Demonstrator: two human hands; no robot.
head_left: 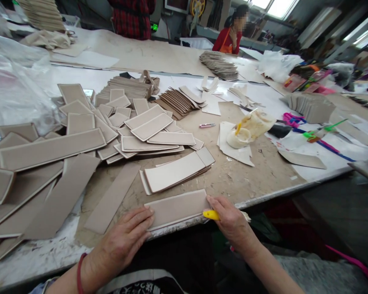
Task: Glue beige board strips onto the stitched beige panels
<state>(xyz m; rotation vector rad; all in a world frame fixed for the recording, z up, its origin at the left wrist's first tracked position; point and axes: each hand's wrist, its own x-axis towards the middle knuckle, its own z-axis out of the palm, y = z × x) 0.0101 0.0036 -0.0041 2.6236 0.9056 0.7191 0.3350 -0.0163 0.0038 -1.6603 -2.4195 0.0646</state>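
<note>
A beige rectangular panel (178,207) with pale edges lies at the table's front edge. My left hand (127,230) rests on its left end, fingers stretched out flat. My right hand (228,214) is closed around a yellow-handled brush (211,214); a whitish end shows behind the hand. Its thumb and forefinger also touch the panel's right corner. Just beyond lies a small stack of pale strips (178,171). Left of the panel, a bare beige strip (113,198) lies at a slant.
Many beige panels (52,149) are heaped at left. A glue-smeared container (239,135) stands on paper scraps, near a small pen-like object (207,125). Fanned brown pieces (178,102) lie farther back. A person in red (228,38) and another in a plaid garment (131,18) are across the table.
</note>
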